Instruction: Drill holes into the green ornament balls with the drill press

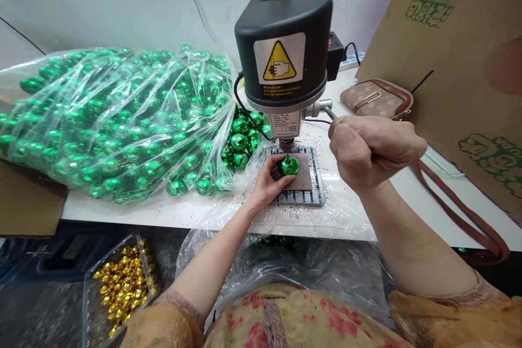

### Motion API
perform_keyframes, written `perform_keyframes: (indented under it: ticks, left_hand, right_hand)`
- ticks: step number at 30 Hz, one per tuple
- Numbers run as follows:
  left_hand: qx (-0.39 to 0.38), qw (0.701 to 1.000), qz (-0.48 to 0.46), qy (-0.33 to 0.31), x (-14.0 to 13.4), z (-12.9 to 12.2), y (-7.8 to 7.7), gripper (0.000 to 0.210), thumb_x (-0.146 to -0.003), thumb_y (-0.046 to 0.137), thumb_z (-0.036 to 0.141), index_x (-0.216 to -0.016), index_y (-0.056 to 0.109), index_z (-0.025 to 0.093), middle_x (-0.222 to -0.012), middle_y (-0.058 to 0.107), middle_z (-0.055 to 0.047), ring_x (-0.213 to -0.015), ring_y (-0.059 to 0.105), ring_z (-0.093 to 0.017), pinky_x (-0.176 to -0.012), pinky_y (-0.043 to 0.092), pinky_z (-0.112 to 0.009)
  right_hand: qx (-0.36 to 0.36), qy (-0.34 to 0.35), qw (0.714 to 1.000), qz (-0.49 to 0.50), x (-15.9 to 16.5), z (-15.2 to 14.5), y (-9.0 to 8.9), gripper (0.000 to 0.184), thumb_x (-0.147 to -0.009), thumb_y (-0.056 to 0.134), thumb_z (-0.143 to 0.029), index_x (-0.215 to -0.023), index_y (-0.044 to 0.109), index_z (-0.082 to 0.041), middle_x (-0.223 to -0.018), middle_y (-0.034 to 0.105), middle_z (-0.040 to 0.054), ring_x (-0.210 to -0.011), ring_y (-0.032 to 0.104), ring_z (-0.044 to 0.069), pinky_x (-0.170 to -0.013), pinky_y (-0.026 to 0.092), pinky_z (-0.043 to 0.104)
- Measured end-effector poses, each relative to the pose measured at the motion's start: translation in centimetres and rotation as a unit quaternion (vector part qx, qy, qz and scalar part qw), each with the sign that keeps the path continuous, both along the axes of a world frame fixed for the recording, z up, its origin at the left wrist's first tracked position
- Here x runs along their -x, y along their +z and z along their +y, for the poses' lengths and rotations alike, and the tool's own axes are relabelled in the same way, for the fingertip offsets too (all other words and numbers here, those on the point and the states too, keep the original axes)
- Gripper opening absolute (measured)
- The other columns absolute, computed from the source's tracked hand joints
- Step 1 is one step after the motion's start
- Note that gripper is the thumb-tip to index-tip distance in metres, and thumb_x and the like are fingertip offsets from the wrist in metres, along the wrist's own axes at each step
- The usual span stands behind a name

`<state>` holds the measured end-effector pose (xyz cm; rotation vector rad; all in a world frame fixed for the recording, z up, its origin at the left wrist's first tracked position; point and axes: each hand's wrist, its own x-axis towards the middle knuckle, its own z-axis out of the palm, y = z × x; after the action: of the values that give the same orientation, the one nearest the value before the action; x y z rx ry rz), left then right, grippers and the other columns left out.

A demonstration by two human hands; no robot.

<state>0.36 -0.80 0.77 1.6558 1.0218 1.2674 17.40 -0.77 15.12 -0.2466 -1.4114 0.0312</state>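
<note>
Left hand [269, 178]: thumb and fingers pinch a faceted green ball [291, 167] from its left side. Ball sits under the chuck [286, 145] of the bench drill press [283, 49], over a brownish pad [305, 176] on the slotted base plate [319, 194]. Bit is down at the ball's top; can't tell how deep (too small to read from here).

Right hand [369, 147]: closed fist around the end of the feed lever [328, 113], off the right side of the drill head. Black motor cover carries a yellow hand-hazard label [279, 60].

Dark specks scattered on and around the plate. Big clear plastic bag [118, 125] full of more green balls lies on the white table [122, 214], left of the press; its mouth end is near the plate, with loose-looking balls there.

Below the table edge, lower left: clear tray [86, 296] with gold balls [124, 283]. Right of the press: patterned handbag [373, 99], brown strap [452, 204] running toward the table edge, cardboard [452, 60] behind it.
</note>
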Motion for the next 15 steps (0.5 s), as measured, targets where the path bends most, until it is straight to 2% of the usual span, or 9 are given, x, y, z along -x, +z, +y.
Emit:
perform_keyframes:
  ticks: [6, 11, 13, 15]
  left_hand:
    - [0.0, 1.0, -0.005, -0.003, 0.0, 0.0, 0.0, 0.055, -0.078, 0.084, 0.048, -0.119, 0.06, 0.02, -0.117, 0.07, -0.011, -0.111, 0.067, -0.026, -0.1, 0.052, -0.043]
    - [0.006, 1.0, -0.008, -0.002, 0.0, -0.2, -0.1, 0.055, -0.078, 0.084, 0.049, -0.119, 0.06, 0.021, -0.117, 0.07, -0.011, -0.112, 0.067, -0.025, -0.1, 0.052, -0.043]
    - [0.005, 1.0, -0.012, -0.004, 0.0, 0.0, -0.2, 0.055, -0.078, 0.084, 0.049, -0.119, 0.06, 0.02, -0.117, 0.07, -0.01, -0.112, 0.067, -0.025, -0.1, 0.053, -0.042]
    - [0.005, 1.0, -0.016, -0.003, 0.0, 0.2, -0.4, 0.056, -0.077, 0.085, 0.048, -0.118, 0.06, 0.02, -0.117, 0.071, -0.01, -0.11, 0.068, -0.024, -0.099, 0.054, -0.042]
  right_hand:
    - [-0.056, 0.03, 0.998, -0.016, 0.0, 0.6, -0.1, 0.048, -0.082, 0.055, -0.003, -0.055, 0.018, -0.02, -0.047, 0.017, -0.0072, -0.037, 0.02, 0.005, -0.037, 0.019, 0.027]
    - [-0.085, 0.037, 0.993, -0.066, -0.2, 0.3, -0.4, 0.049, -0.079, 0.056, 0.0, -0.055, 0.019, -0.021, -0.046, 0.016, -0.0081, -0.035, 0.02, 0.003, -0.036, 0.02, 0.027]
    - [-0.047, 0.009, 0.998, -0.051, -0.1, -0.1, -0.1, 0.05, -0.084, 0.057, -0.007, -0.054, 0.02, -0.02, -0.045, 0.018, -0.0074, -0.036, 0.021, 0.003, -0.036, 0.019, 0.027]
    - [0.028, -0.008, 1.0, -0.004, 0.1, -0.3, 0.7, 0.052, -0.09, 0.058, -0.017, -0.052, 0.022, -0.02, -0.045, 0.022, -0.0064, -0.037, 0.024, 0.004, -0.038, 0.02, 0.028]
